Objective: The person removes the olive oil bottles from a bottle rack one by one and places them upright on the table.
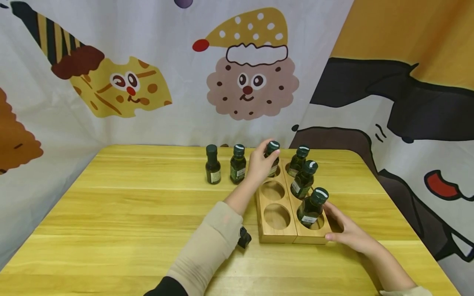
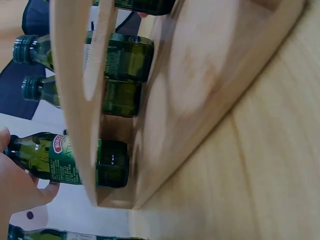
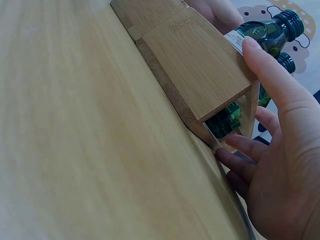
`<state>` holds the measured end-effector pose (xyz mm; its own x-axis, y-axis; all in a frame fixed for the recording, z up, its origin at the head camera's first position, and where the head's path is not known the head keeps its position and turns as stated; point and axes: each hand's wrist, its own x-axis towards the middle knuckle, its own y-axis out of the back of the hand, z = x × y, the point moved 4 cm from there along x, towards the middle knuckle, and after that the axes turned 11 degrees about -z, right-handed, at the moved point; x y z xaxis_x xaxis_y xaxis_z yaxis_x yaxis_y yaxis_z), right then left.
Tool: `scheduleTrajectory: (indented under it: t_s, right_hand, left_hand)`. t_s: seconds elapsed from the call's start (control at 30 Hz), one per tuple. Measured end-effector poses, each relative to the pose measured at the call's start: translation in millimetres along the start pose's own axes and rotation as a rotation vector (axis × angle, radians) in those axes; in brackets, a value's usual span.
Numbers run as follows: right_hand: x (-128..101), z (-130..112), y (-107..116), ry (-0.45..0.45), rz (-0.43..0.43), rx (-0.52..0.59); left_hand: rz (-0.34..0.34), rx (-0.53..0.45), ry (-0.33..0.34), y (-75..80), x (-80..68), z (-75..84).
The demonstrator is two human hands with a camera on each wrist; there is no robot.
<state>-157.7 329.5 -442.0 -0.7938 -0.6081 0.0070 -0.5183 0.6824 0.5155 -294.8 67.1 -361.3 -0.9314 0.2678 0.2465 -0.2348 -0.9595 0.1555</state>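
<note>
My left hand [image 1: 259,164] pinches a dark green glass bottle [image 2: 40,160] near its cap. This bottle stands in the far left hole of a wooden rack [image 1: 277,238] with two rows of round holes. The nearer two holes of that row hold nothing. Along the right row stand three similar bottles: a far one [image 1: 298,160], a middle one [image 1: 303,179] and a near one [image 1: 310,209]. My right hand [image 1: 349,232] holds the rack's near right corner, thumb at the front and fingers along the open side; its fingers [image 3: 240,162] are partly curled there.
Left of the rack, two more dark bottles stand upright on the wooden table [image 1: 148,205]: one with a long dark neck [image 1: 212,170] and one with a green cap [image 1: 238,168]. A cartoon-print curtain [image 1: 185,102] hangs behind the table. Beside my left forearm shows a small black device [image 1: 243,237].
</note>
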Motion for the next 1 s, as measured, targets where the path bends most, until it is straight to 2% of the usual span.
scheduleTrajectory:
  t_s: [0.3,0.53,0.77,1.0]
  right_hand:
    - [-1,1,2,-0.010,-0.012,0.028]
    - [1,1,2,0.007,-0.012,0.011]
    - [1,1,2,0.005,-0.014,0.012]
    - [0,1,1,0.009,-0.012,0.014]
  left_hand:
    - [-0.022,0.030,-0.051,3.8,0.2,24.0]
    - [-0.064,0.016,-0.121,13.1,-4.4,41.9]
    - [-0.134,0.044,-0.168,27.8,-20.0,58.3]
    - [-0.148,0.017,-0.212,44.5,-36.0,72.1]
